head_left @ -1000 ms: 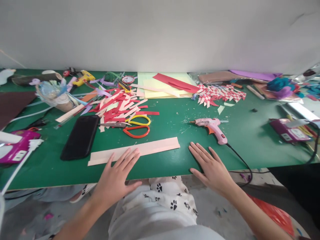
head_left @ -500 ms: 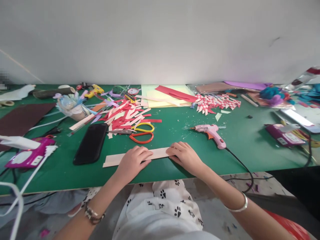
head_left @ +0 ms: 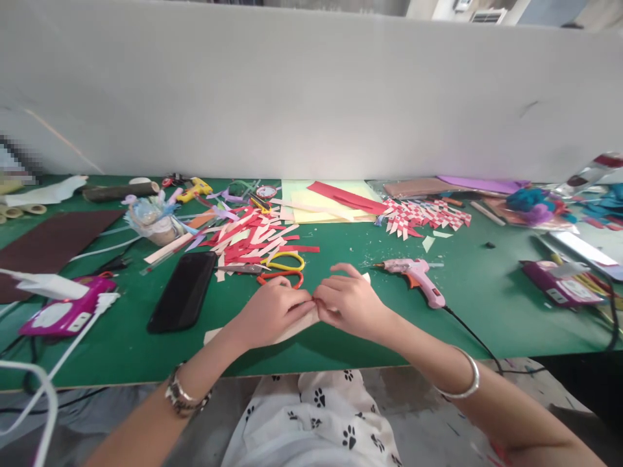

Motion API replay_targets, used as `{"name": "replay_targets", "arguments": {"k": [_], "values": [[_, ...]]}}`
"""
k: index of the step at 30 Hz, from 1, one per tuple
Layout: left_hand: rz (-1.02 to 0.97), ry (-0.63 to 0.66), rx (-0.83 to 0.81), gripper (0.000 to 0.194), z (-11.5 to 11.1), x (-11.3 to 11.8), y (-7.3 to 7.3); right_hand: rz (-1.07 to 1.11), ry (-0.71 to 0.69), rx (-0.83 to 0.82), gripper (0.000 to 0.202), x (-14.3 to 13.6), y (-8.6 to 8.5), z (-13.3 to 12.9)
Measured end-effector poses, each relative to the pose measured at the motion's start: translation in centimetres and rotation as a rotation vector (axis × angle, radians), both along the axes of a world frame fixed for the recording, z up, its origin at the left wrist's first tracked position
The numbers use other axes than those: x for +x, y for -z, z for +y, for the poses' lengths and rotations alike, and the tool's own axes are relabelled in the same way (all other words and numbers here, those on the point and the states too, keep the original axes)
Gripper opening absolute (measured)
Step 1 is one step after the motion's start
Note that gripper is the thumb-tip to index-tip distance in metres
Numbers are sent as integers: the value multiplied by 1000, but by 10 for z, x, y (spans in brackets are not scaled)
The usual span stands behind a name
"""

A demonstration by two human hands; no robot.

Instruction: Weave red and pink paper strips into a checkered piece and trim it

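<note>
My left hand (head_left: 277, 312) has its fingers closed on a pale pink paper strip (head_left: 296, 329), whose left end shows beyond the wrist. Against its fingertips, my right hand (head_left: 349, 299) pinches the same strip, with one finger raised. A small pale piece of the strip pokes out behind the right fingers. Scissors (head_left: 285, 261) with yellow and orange handles lie just behind my left hand. To the right of my right hand rests a pink glue gun (head_left: 413, 277) on the green table (head_left: 467, 298).
A black phone (head_left: 182, 292) lies at left, near a purple power strip (head_left: 73, 305). Behind are a pile of red and pink strips (head_left: 253, 233), yellow paper sheets (head_left: 316, 209) and woven red-and-white pieces (head_left: 423, 215). Another purple power strip (head_left: 559, 282) sits at right.
Both hands have come together at the strip's right part, which was lying flat and is now lifted and bent between the fingers. The view has tilted up slightly.
</note>
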State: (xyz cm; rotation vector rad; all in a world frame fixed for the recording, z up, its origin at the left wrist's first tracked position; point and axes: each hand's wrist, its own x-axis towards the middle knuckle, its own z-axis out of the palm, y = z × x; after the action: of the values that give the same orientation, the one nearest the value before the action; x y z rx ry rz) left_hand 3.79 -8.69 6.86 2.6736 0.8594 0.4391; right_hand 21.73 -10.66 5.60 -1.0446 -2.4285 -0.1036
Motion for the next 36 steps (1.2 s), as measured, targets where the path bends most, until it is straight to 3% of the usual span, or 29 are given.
{"name": "replay_targets", "arguments": {"k": [5, 9, 11, 14, 16, 18, 20, 22, 26, 31, 33, 36], "values": [[-29, -63, -240, 39, 0, -5, -13, 116, -13, -172, 15, 10, -6, 8], [-74, -129, -339, 38, 0, -31, -16, 212, -21, -360, 15, 48, -10, 9], [-70, -163, -329, 37, 0, -46, -17, 258, 70, -399, 15, 71, -14, 10], [-53, -172, -280, 38, 0, -58, -19, 371, 246, -302, 17, 87, -24, 10], [-39, -147, -267, 37, 0, -56, -22, 343, 187, -223, 15, 78, -32, 10], [-31, -116, -275, 35, -1, -50, -27, 170, 32, -210, 11, 59, -38, 8], [-32, -101, -280, 33, -1, -43, -31, 3, -109, -290, 13, 39, -41, 8], [-10, -106, -262, 33, 0, -39, -36, -66, -155, -412, 19, 25, -41, 8], [55, -49, -30, 27, 1, -27, -36, -9, -155, -587, 19, 16, -43, 13], [72, 12, 492, 32, 3, -6, -22, 120, -230, -642, 21, 11, -48, 17], [69, 10, 627, 31, 5, -6, -18, 166, -209, -700, 24, 13, -49, 17], [78, 13, 704, 30, 9, -21, -15, 197, -167, -790, 27, 26, -49, 16]]}}
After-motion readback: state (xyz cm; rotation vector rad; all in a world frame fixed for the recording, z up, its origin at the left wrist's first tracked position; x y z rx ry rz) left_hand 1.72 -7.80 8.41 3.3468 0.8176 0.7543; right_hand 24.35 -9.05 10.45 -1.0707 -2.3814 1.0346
